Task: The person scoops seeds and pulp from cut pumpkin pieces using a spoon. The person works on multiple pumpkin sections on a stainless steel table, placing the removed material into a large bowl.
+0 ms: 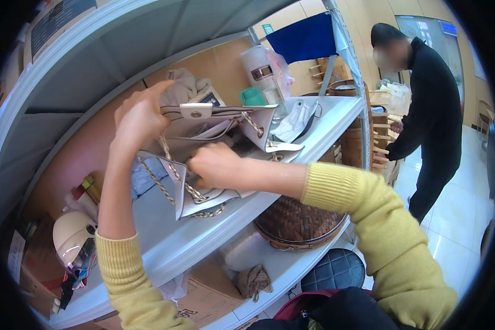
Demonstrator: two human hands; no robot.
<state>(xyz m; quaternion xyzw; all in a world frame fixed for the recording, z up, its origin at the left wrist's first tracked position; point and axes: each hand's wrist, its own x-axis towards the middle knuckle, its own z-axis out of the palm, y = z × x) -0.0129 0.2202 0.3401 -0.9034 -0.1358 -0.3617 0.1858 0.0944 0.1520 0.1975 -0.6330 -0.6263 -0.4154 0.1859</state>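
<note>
A cream handbag [225, 116] with a flap tab and a metal clasp stands on the grey shelf, its top spread open. Gold chain straps [191, 190] hang over its sides. My left hand [143, 113] grips the bag's upper left edge, one finger sticking out toward the back. Inside the opening, my right hand [217, 165] is curled with its fingertips turned down and hidden. Whatever it may hold cannot be seen. A white case-like item with a dark edge [296, 118] lies right of the bag.
Behind the bag stand a clear bottle [270, 91], a green cup [252, 97] and bundled cloth [184, 82]. A cream helmet [71, 234] sits at the left. Below are a woven basket [302, 220] and a cardboard box [209, 294]. A person in black [437, 110] stands at the right.
</note>
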